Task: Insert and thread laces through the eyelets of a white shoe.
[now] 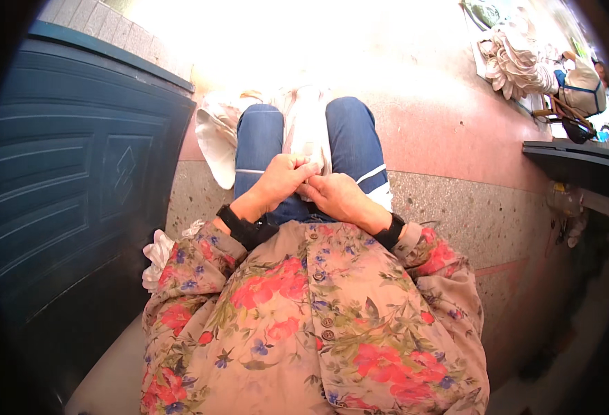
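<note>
Over at nine o'clock from the seated person's lap (292, 211), a dark blue door (55, 138) is standing. At ten, a loose white piece (214, 144) is showing beside the left knee (259, 123); a shifting leg could be tugging it askew. The left hand (278, 182) is resting with fingers curled by the near end of the white cloth (306, 128), which is trailing toward twelve between the legs. The right hand (340, 198) is touching the left, fingers bunched too; whether either is clamping the cloth I cannot tell. Uneven pulling might be creasing it, and spreading knees might be letting it slip floorward. At two, a white heap (515, 61) is lying near a co-worker (584, 86).
</note>
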The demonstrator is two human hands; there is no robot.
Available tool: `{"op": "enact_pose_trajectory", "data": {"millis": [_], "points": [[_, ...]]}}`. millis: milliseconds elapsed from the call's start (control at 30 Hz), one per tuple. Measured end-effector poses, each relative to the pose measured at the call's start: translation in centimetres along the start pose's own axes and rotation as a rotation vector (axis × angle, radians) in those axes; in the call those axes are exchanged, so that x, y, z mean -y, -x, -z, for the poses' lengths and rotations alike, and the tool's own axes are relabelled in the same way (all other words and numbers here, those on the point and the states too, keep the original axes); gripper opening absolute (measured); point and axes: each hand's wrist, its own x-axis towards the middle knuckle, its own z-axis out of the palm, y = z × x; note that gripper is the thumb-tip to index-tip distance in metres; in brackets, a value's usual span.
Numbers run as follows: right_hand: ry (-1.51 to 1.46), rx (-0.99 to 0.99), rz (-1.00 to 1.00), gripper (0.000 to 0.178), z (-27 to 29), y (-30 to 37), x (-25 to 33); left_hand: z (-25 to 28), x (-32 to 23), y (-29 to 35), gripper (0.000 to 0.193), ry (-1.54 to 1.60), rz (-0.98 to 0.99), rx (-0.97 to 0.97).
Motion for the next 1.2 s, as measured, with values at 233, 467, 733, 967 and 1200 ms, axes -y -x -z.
{"op": "enact_pose_trajectory", "data": {"millis": [233, 467, 733, 967, 1200], "points": [[-1.491, -0.108, -0.609, 0.026, 3.1, -2.5, -3.0, -0.2, 0.0, -1.3, 0.022, -0.389, -0.362, -0.027], [-1.414, -0.364, -0.317, 0.026, 8.6, -5.6, -3.4, -0.6, -1.5, -2.7, 0.02, -0.292, -0.245, 0.068], [-0.614, -0.116, -0.372, 0.025, 5.5, -6.5, -5.6, 4.3, -1.3, -8.6, 0.018, -0.877, -0.545, -0.391], [0.008, -0.399, -0.242, 0.019, 2.5, -7.0, -6.6, 3.7, -2.1, -9.1, 0.019, -0.873, -0.48, -0.461], [0.143, -0.423, -0.243, 0.018, 1.5, -7.6, -6.6, 3.7, -1.9, -9.7, 0.021, -0.737, -0.334, -0.481]]}}
